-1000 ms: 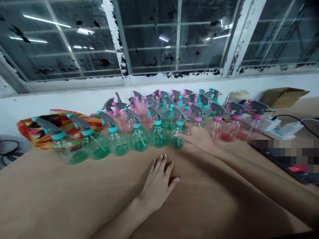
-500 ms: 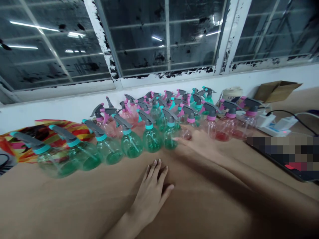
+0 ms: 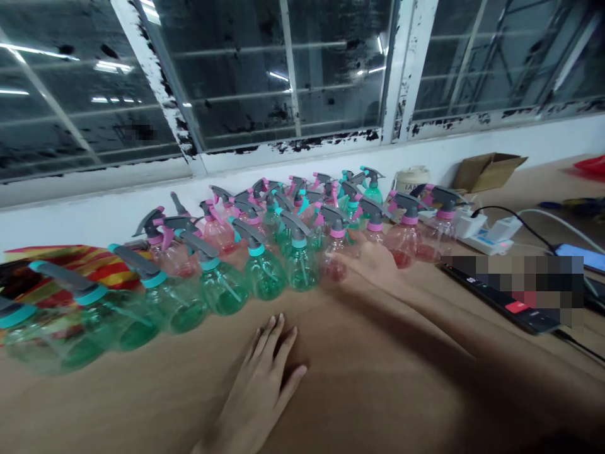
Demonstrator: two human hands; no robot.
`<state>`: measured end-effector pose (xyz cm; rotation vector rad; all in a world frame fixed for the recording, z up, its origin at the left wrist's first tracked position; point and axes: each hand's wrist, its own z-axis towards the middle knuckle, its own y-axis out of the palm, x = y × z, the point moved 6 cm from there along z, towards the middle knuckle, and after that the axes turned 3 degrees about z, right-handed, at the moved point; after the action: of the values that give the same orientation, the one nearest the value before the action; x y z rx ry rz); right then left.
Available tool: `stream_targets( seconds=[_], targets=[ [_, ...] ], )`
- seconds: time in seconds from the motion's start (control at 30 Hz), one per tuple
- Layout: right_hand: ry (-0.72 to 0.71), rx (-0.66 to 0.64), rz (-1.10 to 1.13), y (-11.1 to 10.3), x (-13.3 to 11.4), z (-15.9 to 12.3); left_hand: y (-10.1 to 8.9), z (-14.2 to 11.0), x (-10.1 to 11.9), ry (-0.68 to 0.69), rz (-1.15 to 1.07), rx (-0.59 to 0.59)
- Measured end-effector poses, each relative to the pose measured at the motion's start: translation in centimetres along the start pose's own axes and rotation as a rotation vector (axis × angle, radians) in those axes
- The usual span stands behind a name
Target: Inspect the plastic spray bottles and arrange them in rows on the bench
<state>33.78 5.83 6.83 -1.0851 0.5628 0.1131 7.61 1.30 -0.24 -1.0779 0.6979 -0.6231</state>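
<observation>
My right hand (image 3: 375, 268) reaches across the table to a spray bottle with a pink collar and reddish liquid (image 3: 335, 266). Its thumb and fingers are around the side of that bottle, which stands upright. To the left, a row of spray bottles with turquoise collars and green liquid runs along the front; the nearest in that row is a green spray bottle (image 3: 302, 268). My left hand (image 3: 258, 384) lies palm down on the table (image 3: 359, 391) in front of the row, fingers spread, holding nothing.
More pink-collared spray bottles (image 3: 404, 243) stand to the right, and several others crowd behind. A patterned cloth (image 3: 108, 268) lies at the left. Rightward are a power strip (image 3: 486, 239), cables, a phone (image 3: 501, 293) and an open cardboard box (image 3: 486, 171). Windows rise behind.
The view has swung right. My right hand has shifted from beside the last green bottle onto the pink-collared one, which sits slightly nearer. My left hand still rests flat.
</observation>
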Motion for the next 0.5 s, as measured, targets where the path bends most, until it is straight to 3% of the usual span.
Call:
stream_targets(
  seconds=[0.2, 0.5],
  targets=[
    [0.027, 0.005, -0.066, 0.1, 0.2, -0.8, 0.0, -0.2, -0.1, 0.007, 0.053, 0.043],
    [-0.075, -0.025, -0.112, -3.1, 0.2, -7.1, 0.3, -0.2, -0.5, -0.022, -0.045, 0.017]
  ],
)
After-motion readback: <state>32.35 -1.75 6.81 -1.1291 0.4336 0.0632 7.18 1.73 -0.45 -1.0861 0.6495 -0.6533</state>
